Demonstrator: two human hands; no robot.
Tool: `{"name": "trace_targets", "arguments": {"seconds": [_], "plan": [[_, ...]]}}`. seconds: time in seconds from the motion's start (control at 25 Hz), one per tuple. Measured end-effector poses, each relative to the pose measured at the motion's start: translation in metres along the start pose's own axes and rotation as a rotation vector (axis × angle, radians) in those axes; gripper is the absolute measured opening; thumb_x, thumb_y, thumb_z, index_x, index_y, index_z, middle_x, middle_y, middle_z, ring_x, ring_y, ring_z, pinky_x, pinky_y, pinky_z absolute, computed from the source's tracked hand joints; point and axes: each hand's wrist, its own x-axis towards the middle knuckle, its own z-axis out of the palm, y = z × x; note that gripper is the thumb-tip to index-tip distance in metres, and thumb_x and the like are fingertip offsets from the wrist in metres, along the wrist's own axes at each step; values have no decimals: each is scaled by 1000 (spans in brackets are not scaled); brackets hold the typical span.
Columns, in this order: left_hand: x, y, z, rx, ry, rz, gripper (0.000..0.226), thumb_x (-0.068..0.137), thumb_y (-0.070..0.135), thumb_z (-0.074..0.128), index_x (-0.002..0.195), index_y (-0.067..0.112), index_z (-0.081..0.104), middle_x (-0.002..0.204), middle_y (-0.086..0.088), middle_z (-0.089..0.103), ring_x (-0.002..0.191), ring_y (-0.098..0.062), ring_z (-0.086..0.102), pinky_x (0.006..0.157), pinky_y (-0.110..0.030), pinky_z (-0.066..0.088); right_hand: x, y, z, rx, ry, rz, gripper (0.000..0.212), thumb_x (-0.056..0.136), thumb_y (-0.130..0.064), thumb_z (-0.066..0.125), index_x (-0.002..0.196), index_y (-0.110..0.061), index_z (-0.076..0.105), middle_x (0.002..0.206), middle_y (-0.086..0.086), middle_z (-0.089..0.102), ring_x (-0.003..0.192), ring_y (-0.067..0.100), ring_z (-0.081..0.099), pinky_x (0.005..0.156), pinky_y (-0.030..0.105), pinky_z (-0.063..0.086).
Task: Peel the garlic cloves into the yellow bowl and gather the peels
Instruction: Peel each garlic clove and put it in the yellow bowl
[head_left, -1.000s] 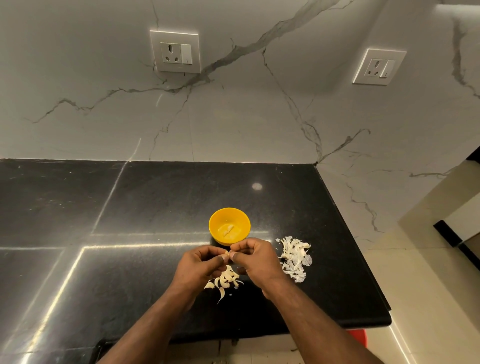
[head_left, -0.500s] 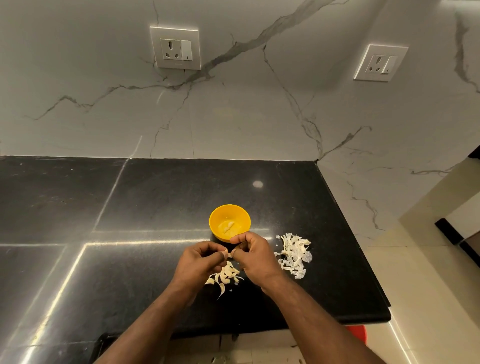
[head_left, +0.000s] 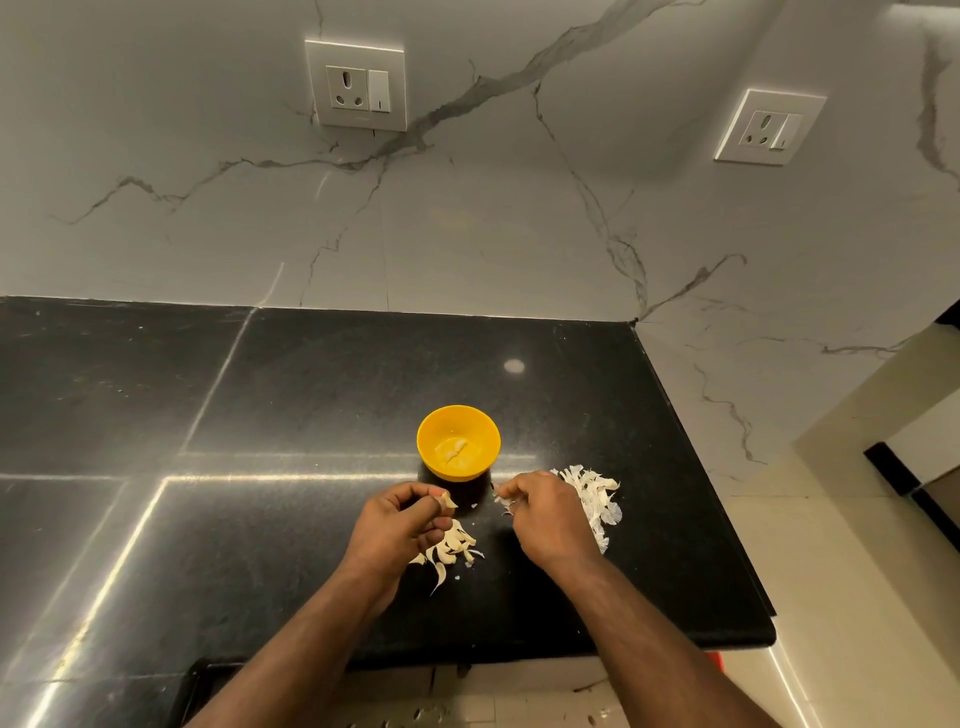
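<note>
Left hand (head_left: 400, 519) grip pinches a garlic clove (head_left: 448, 502) at the fingertips; right hand (head_left: 540, 512) grip curls around a bit of peel (head_left: 505, 505), hands apart. Yellow bowl (head_left: 458, 441) sits on the black counter (head_left: 311, 395) just behind them, peeled cloves inside. Unpeeled cloves (head_left: 451, 551) lie under the left hand, peel pile (head_left: 597, 501) right of the right hand.

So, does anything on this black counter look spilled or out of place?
Nothing looks damaged. The garlic peels are split: a papery white pile right of the small yellow bowl, a few stray flakes between the hands, and scraps on the floor tiles below.
</note>
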Motion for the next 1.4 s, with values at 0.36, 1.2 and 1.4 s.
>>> {"name": "trace_targets", "arguments": {"seconds": [0.36,1.2,1.4], "plan": [[1,0,0,-46,-67,-4,14,95,0,60,103,4,71,85,-14,72,80,-20,66,72,-30,54,-11,-20,17,363,-101,-118,19,90,-23,71,109,-24,77,96,-10,76,90,2,70,88,37,58],[1,2,-9,-99,-101,-79,15,91,6,69,104,2,71,90,-16,74,80,-20,70,70,-28,57,-17,-28,18,489,-90,-121,15,84,-19,79,97,-25,78,85,-10,75,82,-2,69,74,15,54],[3,0,-6,-105,-53,-40,13,92,1,67,104,-2,71,86,-16,73,76,-20,67,68,-26,58,-17,-30,19,621,-100,-67,8,85,-22,78,92,-26,78,70,-15,72,66,-2,65,69,21,53]]}}
